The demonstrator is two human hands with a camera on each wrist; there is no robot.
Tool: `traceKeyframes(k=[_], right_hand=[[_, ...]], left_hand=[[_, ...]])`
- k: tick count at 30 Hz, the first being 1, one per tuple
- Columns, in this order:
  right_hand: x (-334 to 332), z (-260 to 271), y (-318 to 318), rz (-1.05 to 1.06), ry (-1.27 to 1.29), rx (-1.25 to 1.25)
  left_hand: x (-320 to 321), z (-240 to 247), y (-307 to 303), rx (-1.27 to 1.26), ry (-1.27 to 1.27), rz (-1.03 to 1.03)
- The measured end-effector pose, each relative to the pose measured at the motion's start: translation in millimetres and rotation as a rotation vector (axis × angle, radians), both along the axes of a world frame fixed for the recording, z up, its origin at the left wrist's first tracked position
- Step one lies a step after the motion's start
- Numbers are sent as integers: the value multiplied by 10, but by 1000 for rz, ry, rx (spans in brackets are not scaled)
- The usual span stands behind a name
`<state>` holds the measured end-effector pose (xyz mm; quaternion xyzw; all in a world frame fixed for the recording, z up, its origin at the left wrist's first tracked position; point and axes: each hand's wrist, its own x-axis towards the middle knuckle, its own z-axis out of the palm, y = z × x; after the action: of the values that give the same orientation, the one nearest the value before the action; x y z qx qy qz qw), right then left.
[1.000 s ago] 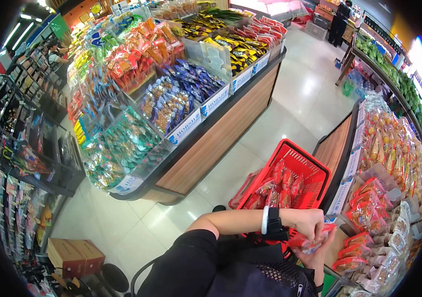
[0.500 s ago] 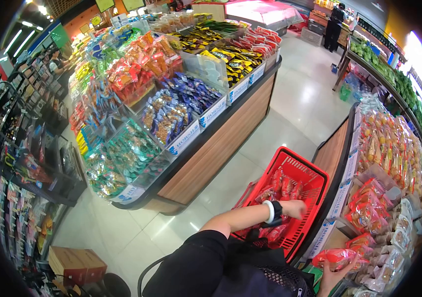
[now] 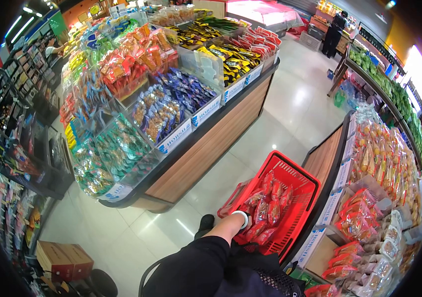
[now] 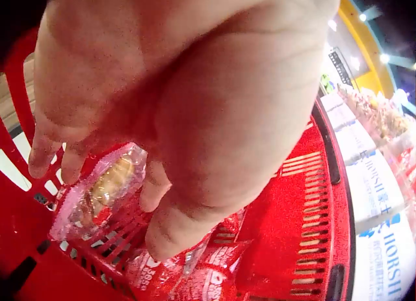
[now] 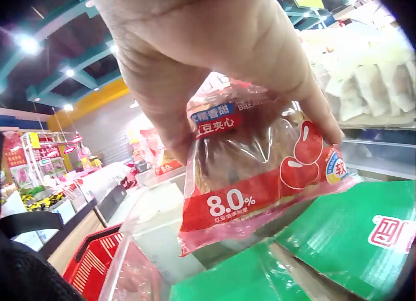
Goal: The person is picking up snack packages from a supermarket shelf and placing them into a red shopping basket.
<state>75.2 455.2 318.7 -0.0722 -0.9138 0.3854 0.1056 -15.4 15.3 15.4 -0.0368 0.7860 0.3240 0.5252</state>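
Observation:
My left hand (image 4: 188, 100) reaches down into the red shopping basket (image 3: 297, 203), fingers loosely spread and pointing downward. Just behind its fingertips lies a clear, pink-edged bread packet (image 4: 107, 184). Several red bread packets (image 3: 273, 210) fill the near side of the basket. In the right wrist view, my right hand (image 5: 221, 61) grips a red-and-clear bread packet (image 5: 260, 164) with red beans printed on it, thumb and fingers at either side. That packet hangs over green cartons (image 5: 351, 236). The right hand is out of the head view.
A shelf beside the basket bears more red bread packets (image 3: 344, 260) and long wrapped loaves (image 3: 376, 148). Across the aisle stands a wood-panelled island (image 3: 211, 133) of bagged snacks. Cardboard boxes (image 3: 65, 260) sit on the floor at lower left. A person (image 3: 334, 34) stands far off.
Both hands were together at a red packet, then parted. My left hand moved over the basket and down to its near side. My right hand dropped below the head view.

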Motion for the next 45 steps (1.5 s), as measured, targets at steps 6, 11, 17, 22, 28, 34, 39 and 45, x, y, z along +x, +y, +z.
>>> traceKeyframes(k=[6, 11, 17, 22, 28, 34, 39, 45], right_hand=[[72, -760, 738, 2, -26, -108], [179, -496, 675, -262, -27, 32], [371, -195, 646, -508, -120, 301], [266, -218, 664, -496, -159, 264], [-36, -585, 676, -379, -90, 283], [-141, -806, 684, -495, -392, -93], [-161, -812, 658, -472, -407, -29], [-201, -848, 765, -436, -384, -80]], left_hand=[[133, -818, 31, 132, -305, 686], [-37, -405, -62, 37, 208, -78], [-24, -92, 114, -67, 358, -201], [50, -721, -54, 10, 334, 81], [-35, -377, 32, -8, 82, 510], [-24, 133, 218, 77, 28, 593], [-79, -176, 47, -56, 315, 268], [-97, 420, -35, 109, 374, 11]])
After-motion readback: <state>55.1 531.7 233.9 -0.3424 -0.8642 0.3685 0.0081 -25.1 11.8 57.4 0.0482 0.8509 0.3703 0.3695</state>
